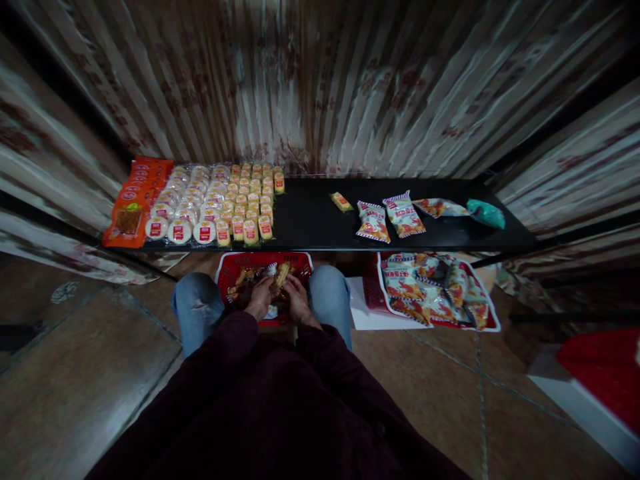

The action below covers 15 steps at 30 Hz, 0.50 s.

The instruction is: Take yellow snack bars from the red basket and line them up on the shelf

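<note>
Both of my hands are over a red basket (220, 268) that sits between my knees. A small yellow packaged snack (282, 274) is between my left hand (261, 297) and my right hand (298, 300), with the fingers of both closed on its near end. Under them in the basket lie more small wrapped snacks, partly covered by my hands. On the black shelf (305, 220) just beyond, rows of similar yellow snacks (251, 231) stand beside round white wrapped crackers (179, 231).
An orange packet (137, 190) lies at the shelf's left end. Toward the right are one yellow snack (341, 202), several chip bags (404, 215) and a teal packet (486, 213). A second red basket (374, 293), full of chip bags, stands right of my knee. Curtains surround the shelf.
</note>
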{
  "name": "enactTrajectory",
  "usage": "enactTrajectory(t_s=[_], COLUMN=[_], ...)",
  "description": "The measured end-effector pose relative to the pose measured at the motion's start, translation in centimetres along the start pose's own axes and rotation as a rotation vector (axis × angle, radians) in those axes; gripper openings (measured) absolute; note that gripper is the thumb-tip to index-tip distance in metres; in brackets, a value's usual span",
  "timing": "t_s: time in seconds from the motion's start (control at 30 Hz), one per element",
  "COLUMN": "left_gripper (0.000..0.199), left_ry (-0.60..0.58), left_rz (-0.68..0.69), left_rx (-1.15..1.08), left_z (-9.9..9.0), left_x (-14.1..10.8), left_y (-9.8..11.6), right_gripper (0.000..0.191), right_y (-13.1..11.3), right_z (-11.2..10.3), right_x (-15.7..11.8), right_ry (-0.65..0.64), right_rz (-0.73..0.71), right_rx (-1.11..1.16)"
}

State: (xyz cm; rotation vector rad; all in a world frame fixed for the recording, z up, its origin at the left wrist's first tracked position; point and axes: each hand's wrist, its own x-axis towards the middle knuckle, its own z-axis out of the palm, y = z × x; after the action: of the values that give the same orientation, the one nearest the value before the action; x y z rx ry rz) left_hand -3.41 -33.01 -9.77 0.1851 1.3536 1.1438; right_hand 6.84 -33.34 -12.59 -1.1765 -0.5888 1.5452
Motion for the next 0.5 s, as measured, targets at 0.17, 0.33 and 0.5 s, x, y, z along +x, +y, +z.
enactTrajectory(t_s=[0.17, 0.33, 0.5], left_gripper=[0.029, 0.036, 0.033], left_ry=[-0.066, -0.067, -0.043], left_rz=[0.049, 0.021, 0.028], left_rx=[-0.003, 0.025, 0.02], left_z=[0.0, -0.2, -0.1], left_x=[-0.5, -0.6, -0.3], left_y=[0.0, 0.3, 0.7], right_gripper=[0.043, 0.042, 0.041], right_y=[-0.2, 0.2, 0.2], right_z=[0.0, 0.2, 0.9], right_x=[0.1, 0.6, 1.3], right_ry=[-0.015, -0.015, 0.0], right_rz=[-0.066, -0.063, -0.107], right_rx=[-0.039, -0.042, -0.078])
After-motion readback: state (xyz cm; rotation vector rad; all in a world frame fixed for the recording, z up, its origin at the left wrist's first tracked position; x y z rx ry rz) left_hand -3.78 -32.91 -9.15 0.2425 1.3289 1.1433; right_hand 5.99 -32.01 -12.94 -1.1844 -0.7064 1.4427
